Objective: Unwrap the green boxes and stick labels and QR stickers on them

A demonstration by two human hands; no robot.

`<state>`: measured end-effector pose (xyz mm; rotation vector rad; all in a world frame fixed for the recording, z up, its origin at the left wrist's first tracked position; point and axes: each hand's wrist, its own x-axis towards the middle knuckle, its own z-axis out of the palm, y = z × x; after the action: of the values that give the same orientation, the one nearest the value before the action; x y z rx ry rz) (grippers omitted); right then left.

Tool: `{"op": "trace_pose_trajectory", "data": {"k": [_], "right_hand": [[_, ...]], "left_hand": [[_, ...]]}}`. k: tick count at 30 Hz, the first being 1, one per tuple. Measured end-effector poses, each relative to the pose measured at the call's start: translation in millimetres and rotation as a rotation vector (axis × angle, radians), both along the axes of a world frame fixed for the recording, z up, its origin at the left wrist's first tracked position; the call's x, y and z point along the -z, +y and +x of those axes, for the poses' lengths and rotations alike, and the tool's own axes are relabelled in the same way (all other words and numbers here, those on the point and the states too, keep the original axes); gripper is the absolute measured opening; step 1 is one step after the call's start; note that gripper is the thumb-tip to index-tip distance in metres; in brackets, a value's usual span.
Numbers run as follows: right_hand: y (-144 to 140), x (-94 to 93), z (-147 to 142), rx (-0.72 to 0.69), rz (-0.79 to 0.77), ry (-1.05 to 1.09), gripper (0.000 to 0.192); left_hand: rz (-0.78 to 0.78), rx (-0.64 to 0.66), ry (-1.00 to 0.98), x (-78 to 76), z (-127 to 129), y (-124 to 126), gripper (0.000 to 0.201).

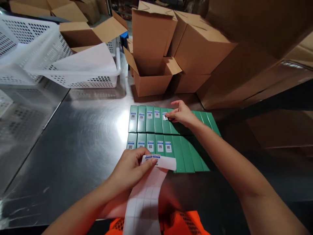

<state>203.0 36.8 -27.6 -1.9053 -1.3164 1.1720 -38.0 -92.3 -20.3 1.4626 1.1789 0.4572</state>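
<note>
Boxes [177, 150], green, fill 2 rows, left grip [129, 166] holding 1 label strip [144, 197], right grip [183, 115] pinching 1 label [165, 117]

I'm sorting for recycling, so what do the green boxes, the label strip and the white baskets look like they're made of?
Green boxes: probably coated cardboard, smooth with a sheen and crisp edges.
Label strip: likely paper, matte white, thin enough to curl and drape from the left hand.
White baskets: probably molded plastic, smooth, with regular slots.
</note>
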Motion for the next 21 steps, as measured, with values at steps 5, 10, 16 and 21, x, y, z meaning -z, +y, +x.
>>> {"op": "trace_pose_trajectory", "data": {"k": [5, 10, 16, 21], "right_hand": [[0.8, -0.4, 5.2, -0.014, 0.157, -0.331, 0.055], [-52.9, -16.7, 0.1, -0.363, 0.193, 0.011, 0.031], [-117.8, -27.3, -24.2, -0.660, 0.495, 0.006, 0.015], [-124.4, -23.8, -31.1, -0.739, 0.792, 0.020, 0.011]], "left_hand": [[-0.030, -0.055, -0.040, 5.4, -1.4, 2.0, 0.030], [-0.078, -0.102, -0.097, 9.4, -2.8, 3.2, 0.034], [-0.042, -0.066, -0.141, 7.8, -3.0, 2.6, 0.036], [-0.105, -0.063, -0.208, 10.7, -3.2, 4.2, 0.046]]}}
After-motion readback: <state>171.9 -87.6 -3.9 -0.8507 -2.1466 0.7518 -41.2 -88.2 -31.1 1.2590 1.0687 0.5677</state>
